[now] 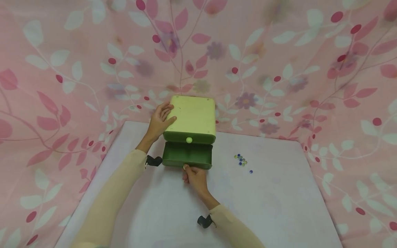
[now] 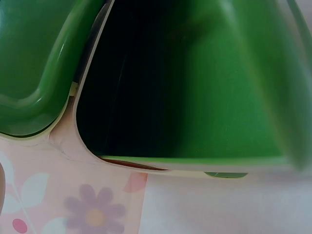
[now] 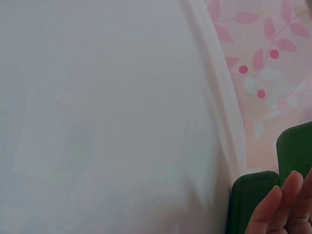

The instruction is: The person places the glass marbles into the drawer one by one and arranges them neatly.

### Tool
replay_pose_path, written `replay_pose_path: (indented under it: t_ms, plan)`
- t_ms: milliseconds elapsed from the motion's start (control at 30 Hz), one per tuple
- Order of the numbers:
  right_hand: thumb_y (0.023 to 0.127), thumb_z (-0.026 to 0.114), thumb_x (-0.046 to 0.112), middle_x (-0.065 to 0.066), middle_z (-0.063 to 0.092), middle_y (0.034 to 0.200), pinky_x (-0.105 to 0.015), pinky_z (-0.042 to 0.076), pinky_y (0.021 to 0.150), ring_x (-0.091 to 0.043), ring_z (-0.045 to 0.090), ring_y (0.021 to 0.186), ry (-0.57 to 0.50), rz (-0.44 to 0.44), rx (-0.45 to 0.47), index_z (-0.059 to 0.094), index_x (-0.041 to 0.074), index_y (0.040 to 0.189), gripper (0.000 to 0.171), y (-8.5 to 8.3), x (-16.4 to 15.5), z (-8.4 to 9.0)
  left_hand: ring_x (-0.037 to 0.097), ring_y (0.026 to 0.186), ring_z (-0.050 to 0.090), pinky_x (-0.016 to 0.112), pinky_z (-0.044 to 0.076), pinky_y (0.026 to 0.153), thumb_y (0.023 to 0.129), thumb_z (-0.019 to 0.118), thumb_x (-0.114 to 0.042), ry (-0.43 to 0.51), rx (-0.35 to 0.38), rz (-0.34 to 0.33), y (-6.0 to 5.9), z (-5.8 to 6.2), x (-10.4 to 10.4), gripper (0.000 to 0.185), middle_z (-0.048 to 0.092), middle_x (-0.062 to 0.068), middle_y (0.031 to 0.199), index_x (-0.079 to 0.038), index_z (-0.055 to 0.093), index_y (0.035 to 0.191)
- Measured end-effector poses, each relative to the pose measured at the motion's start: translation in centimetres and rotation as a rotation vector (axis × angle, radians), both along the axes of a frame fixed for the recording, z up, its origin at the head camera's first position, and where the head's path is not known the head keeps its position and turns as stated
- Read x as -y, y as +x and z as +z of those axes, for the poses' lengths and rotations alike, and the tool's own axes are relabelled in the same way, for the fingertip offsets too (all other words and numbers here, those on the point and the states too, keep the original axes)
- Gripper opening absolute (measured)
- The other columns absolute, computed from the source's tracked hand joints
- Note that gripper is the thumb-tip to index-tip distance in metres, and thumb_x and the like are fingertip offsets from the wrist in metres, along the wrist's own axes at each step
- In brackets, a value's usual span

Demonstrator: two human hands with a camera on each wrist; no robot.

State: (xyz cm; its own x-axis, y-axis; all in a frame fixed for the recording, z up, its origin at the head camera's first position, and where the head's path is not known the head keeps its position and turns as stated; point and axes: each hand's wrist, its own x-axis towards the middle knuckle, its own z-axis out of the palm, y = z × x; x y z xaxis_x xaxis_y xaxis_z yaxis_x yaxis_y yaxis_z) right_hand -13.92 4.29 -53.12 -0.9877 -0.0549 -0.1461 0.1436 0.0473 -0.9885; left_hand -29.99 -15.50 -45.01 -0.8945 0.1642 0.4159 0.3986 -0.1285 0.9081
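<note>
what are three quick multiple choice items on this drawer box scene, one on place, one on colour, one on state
1. Where do the small beads lie?
A. inside the drawer
B. on the table to the right of the box
C. on top of the box

2. What colour is the top of the box?
A. pale yellow
B. red
C. black

3. How does the lower drawer stand?
A. pushed fully in
B. lifted off the table
C. pulled out toward the person

Answers:
1 B, the beads sit in a loose cluster on the table, apart from the box.
2 A, the top is pale yellow above green drawer fronts.
3 C, the lower drawer juts past the upper drawer, with the right hand at its front edge and the left hand resting on the box.
</note>
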Motion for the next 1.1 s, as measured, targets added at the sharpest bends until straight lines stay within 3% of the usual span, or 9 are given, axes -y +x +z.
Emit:
replay_pose_path:
  t_ms: [300,533,733,900,1100]
  plan:
    - [0.099,0.06,0.024,-0.018,0.067,0.067,-0.031,0.06,0.058,-0.018,0.064,0.056,0.009,-0.004,0.0,0.074,-0.001,0.089,0.03,0.5,-0.1,-0.3,0.036,0.139,0.031,0.039,0.023,0.12,0.087,0.064,0.009,-0.014,0.0,0.001,0.1,0.1,0.1,0.072,0.037,0.031,0.141,0.01,0.025,0.148]
    - [0.097,0.061,0.038,-0.005,0.064,0.062,-0.025,0.058,0.055,-0.012,0.062,0.054,0.01,-0.024,-0.008,0.073,-0.007,0.097,0.046,-0.5,0.0,-4.0,0.033,0.139,0.032,0.037,0.024,0.12,0.087,0.064,0.009,-0.007,0.0,0.001,-0.1,-0.1,0.1,0.073,0.038,0.029,0.141,0.011,0.024,0.148]
    - [0.097,0.061,0.034,-0.016,0.066,0.067,-0.034,0.061,0.06,-0.019,0.064,0.059,-0.002,0.009,0.022,0.072,-0.009,0.099,0.045,-0.5,-0.5,-4.0,0.035,0.139,0.032,0.038,0.024,0.12,0.087,0.064,0.01,-0.001,0.005,0.005,0.0,0.1,0.0,0.073,0.037,0.031,0.14,0.011,0.024,0.147]
    - [0.09,0.067,0.048,-0.01,0.068,0.066,-0.026,0.057,0.057,-0.016,0.063,0.06,0.12,0.002,0.001,0.076,-0.003,0.095,0.052,-0.2,-1.9,-4.2,0.037,0.139,0.032,0.039,0.022,0.12,0.086,0.064,0.01,0.005,0.009,-0.01,0.0,0.3,-0.1,0.072,0.036,0.032,0.14,0.012,0.024,0.147]
    - [0.089,0.071,0.04,-0.009,0.07,0.07,-0.022,0.055,0.057,-0.014,0.063,0.062,0.218,0.065,-0.021,0.077,0.003,0.097,0.038,0.0,-5.1,-4.7,0.036,0.139,0.033,0.037,0.024,0.12,0.087,0.064,0.009,-0.008,0.002,-0.004,0.0,0.2,0.1,0.072,0.037,0.03,0.14,0.011,0.025,0.147]
